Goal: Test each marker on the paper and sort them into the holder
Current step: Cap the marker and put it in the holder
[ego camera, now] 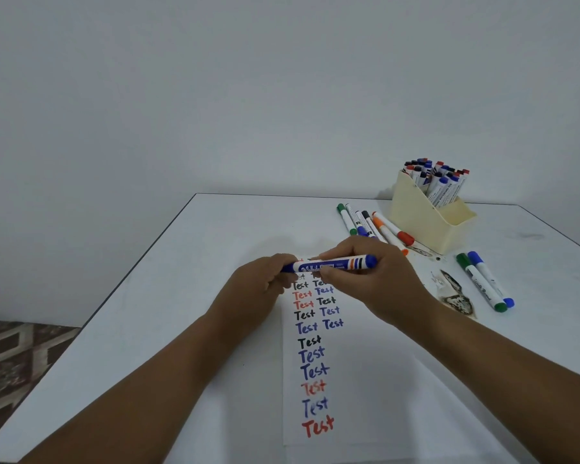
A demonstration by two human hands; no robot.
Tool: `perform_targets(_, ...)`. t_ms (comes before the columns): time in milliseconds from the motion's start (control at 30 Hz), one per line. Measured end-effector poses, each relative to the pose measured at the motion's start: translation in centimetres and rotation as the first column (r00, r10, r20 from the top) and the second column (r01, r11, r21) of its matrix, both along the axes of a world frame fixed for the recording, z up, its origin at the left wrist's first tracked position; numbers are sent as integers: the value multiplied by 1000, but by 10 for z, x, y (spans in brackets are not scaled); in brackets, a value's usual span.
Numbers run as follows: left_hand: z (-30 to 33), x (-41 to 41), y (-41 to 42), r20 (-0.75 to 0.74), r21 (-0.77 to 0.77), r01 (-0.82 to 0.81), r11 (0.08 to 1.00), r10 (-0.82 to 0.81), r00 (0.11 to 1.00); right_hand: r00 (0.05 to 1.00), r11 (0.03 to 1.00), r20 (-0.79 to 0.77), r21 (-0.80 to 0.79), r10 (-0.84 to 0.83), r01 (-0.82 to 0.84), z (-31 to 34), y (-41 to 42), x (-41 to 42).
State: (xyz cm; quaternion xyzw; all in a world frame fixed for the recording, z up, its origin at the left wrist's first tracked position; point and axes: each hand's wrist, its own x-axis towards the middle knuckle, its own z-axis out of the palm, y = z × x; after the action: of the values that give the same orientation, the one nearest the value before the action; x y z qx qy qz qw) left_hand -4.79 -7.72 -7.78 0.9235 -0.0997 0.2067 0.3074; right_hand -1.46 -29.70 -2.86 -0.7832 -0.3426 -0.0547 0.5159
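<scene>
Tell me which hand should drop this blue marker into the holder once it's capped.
Probably the right hand. It grips the blue marker by its barrel and is nearer the holder at the table's far right. The left hand only pinches the marker's other end.

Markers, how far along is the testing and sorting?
Done: the paper carries many lines of "Test" in black, blue and red, and the holder is packed with markers. In hand: the left hand and right hand grip a blue marker above the paper. Left: a loose group beside the holder and a green and blue pair lie on the table.
</scene>
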Motion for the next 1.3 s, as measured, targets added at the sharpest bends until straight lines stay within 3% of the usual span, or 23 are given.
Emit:
perform_targets(300, -1, 4, 1, 16, 2, -25, 1000, 25, 1000, 1000, 994, 3, -107, -28, 29, -6, 13, -2)
perform_targets(500, -2, 7, -3, -132, -112, -72, 991, 57, 990, 992, 997, -123, -73, -29, 20, 2, -1, 12)
perform_targets(667, -13, 18, 5, -187, 44, -119, 992, 126, 974, 970, 981, -158, 21, -188, 193, 31, -21, 45)
perform_targets(833, -23, 27, 7, -272, 250, -93, 964, 162, 948, 897, 901, 86, 52, -434, 431, 73, -55, 95)
perform_targets(1000, -20, 27, 4, -233, 361, -97, 928, 190, 954, 776, 800, 308, -67, -551, 596, 102, -89, 148)
perform_targets(1133, -15, 26, 2, -244, 346, -95, 933, 188, 951, 593, 599, 484, -163, -644, 784, 97, -104, 177)
perform_targets(1300, -17, 28, 4, -256, 336, -99, 937, 192, 948, 618, 506, 426, -354, -661, 786, 77, -105, 205)
